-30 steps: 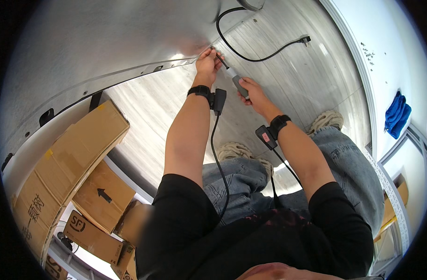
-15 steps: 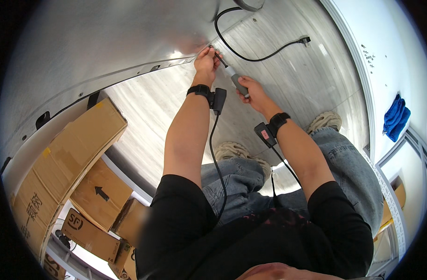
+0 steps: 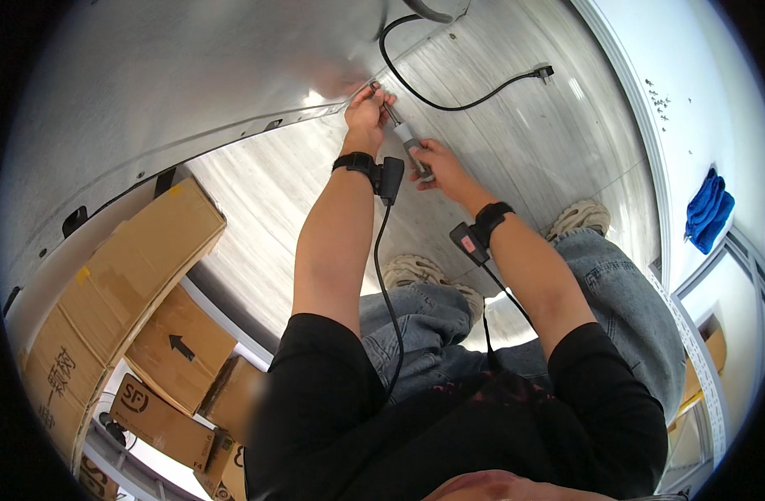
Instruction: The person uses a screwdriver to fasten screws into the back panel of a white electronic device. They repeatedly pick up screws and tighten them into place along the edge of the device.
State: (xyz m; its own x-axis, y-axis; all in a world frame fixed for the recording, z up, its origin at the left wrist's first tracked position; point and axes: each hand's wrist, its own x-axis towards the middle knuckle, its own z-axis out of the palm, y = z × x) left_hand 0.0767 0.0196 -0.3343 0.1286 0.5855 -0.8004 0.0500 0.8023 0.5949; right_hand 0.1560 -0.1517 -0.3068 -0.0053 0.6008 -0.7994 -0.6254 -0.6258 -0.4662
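Observation:
My left hand [image 3: 366,113] pinches something small at the lower edge of a large silvery metal panel [image 3: 190,75], right where the tip of a screwdriver [image 3: 407,142] meets it; what the fingers hold is too small to make out. My right hand [image 3: 437,163] is wrapped around the screwdriver's grey handle, the shaft pointing up and left at that edge. Both wrists wear black bands with small boxes and cables running back along my arms.
A black power cable with a plug [image 3: 483,88] loops over the ribbed metal floor [image 3: 516,142] beyond my hands. Brown cardboard boxes [image 3: 132,284] are stacked at the left. A blue cloth [image 3: 706,213] lies at the right by a white wall. My knees and shoes are below.
Both hands stay at the panel's edge with the screwdriver; they have barely shifted. The view has drifted slightly.

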